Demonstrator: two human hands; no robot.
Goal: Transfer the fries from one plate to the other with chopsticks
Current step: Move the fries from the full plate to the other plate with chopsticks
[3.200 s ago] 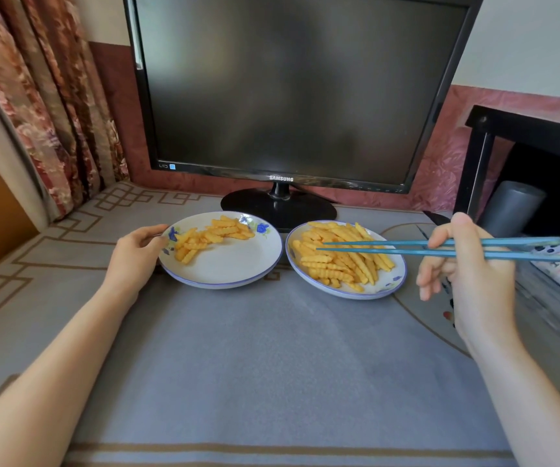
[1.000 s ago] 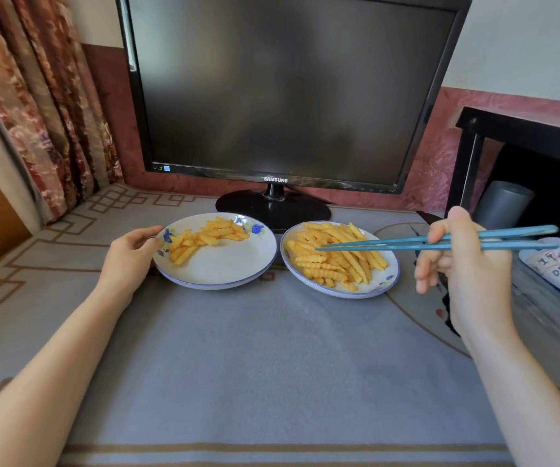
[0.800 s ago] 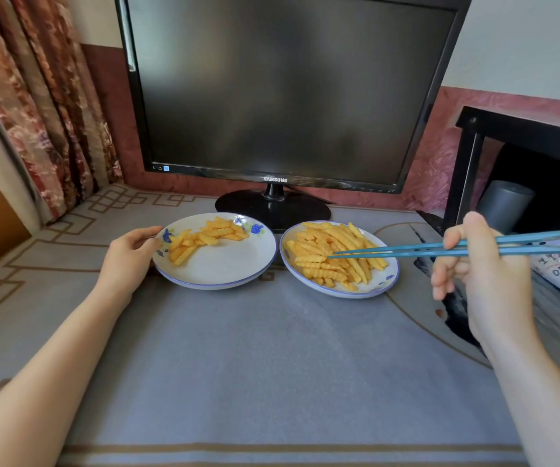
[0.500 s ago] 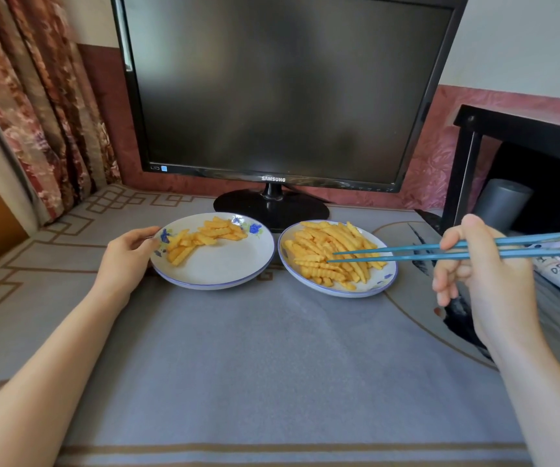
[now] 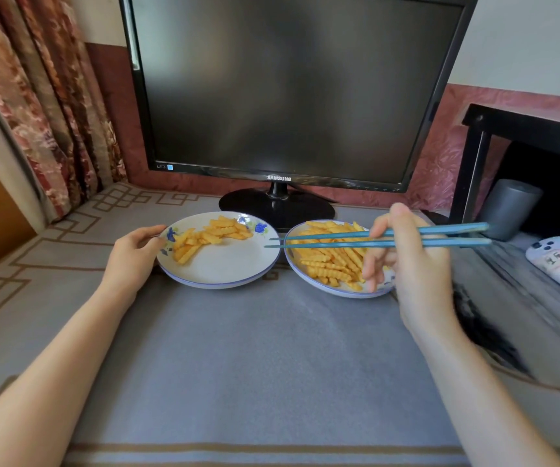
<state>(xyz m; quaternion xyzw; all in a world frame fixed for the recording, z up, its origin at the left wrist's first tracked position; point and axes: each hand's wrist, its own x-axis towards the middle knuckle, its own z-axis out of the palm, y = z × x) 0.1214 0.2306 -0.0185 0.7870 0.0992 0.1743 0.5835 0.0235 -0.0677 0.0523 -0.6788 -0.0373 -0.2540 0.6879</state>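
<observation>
Now the right hand (image 5: 410, 261), gripping the chopsticks (image 5: 339, 239), has swung left; the tips sit empty over the left plate (image 5: 224, 281). The left hand (image 5: 134, 254) holds its rim. We judge this pass carries nothing.

Bare cloth (image 5: 255, 358) before left plate (image 5: 224, 267) and right plate (image 5: 332, 293); monitor base (image 5: 305, 210) just behind

Soft daylight makes everything bright. The black monitor screen (image 5: 282, 85) has a pale, cloudy shine. Thin soft shadows sit under the left plate (image 5: 218, 285) and right plate (image 5: 332, 292). The blue chopsticks (image 5: 322, 244) look sharp, but the right hand (image 5: 416, 264) and the far-right table cloth (image 5: 524, 315) look smeary. Straight lines bend near the edges.
</observation>
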